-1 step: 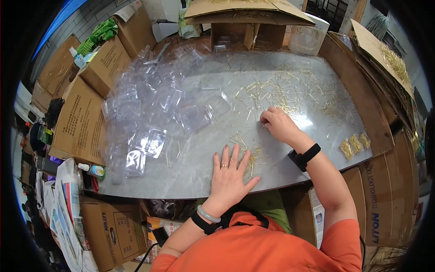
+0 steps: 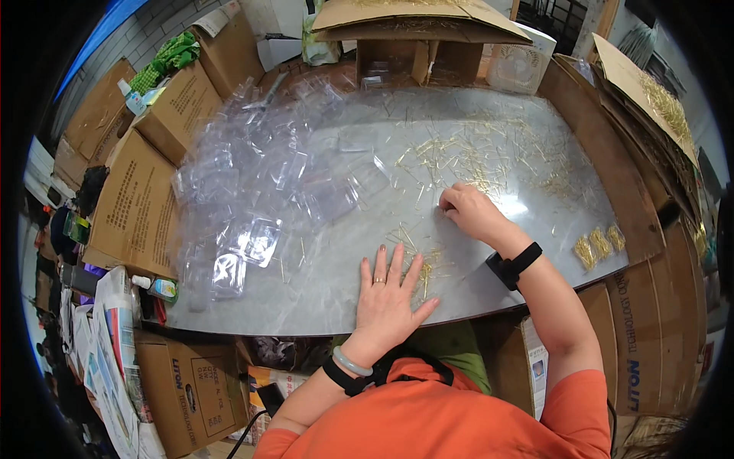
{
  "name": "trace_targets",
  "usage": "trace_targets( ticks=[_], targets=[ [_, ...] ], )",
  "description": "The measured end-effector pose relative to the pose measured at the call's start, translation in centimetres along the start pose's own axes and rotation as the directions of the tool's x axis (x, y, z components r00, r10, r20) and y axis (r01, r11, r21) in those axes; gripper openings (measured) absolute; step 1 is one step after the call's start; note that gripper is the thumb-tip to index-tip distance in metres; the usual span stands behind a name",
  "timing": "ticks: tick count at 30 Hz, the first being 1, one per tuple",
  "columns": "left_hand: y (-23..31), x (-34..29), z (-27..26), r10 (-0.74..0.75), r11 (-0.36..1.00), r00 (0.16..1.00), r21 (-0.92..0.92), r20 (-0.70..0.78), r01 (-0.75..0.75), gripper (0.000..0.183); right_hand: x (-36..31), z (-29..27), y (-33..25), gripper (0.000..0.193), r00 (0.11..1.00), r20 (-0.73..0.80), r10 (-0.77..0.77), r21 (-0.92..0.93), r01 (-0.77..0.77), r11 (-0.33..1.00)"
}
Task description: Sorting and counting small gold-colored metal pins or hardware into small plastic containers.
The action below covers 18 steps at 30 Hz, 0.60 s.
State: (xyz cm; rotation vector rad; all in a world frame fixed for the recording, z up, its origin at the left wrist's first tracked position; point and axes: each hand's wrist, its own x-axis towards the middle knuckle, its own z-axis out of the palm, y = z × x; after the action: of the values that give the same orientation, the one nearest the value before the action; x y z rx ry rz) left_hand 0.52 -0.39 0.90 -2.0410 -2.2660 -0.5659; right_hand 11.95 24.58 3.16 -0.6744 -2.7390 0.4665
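My left hand (image 2: 388,302) lies flat on the grey marbled tabletop (image 2: 329,287), its fingers spread. Beside its fingertips is a small group of thin gold-coloured pins (image 2: 428,269). Farther up and to the right, my right hand (image 2: 475,214) rests low over the table with fingers curled in and pressed together; whatever they may hold is hidden. A wide scatter of loose gold-coloured pins (image 2: 451,157) lies just beyond it. Left of both hands spreads a heap of clear plastic cases (image 2: 287,168). Several small clear packets of gold pins (image 2: 600,243) sit at the right edge.
Cardboard boxes (image 2: 136,206) line the left side. A brown board (image 2: 612,164) borders the right. At the back stand an open cardboard box (image 2: 394,61) and a white fan (image 2: 520,65). A small bottle (image 2: 163,288) is near the table's left corner.
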Motion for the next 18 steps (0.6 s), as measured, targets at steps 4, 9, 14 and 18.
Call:
trace_targets(
  ticks=[4,9,14,18],
  targets=[
    [0.0,0.0,0.1,0.001,1.000,1.000,-0.006,-0.006,-0.001,0.078,0.3,-0.8,0.0,0.014,0.969,0.248,-0.014,0.211,-0.040,0.977],
    [0.1,0.1,0.0,0.009,1.000,1.000,-0.009,-0.004,-0.009,0.079,-0.6,-0.9,-0.6,0.011,0.999,-0.030,0.038,0.029,-0.038,0.999],
    [0.0,0.0,0.0,0.000,1.000,1.000,-0.010,0.002,0.000,0.079,-0.6,-1.2,-2.7,0.008,0.988,-0.155,-0.005,-0.046,-0.003,0.999],
    [-0.1,-0.1,0.0,-0.003,1.000,1.000,-0.014,-0.001,0.003,0.079,-1.2,-1.9,-2.5,0.015,0.997,-0.069,0.040,0.127,-0.031,0.991]
  ],
)
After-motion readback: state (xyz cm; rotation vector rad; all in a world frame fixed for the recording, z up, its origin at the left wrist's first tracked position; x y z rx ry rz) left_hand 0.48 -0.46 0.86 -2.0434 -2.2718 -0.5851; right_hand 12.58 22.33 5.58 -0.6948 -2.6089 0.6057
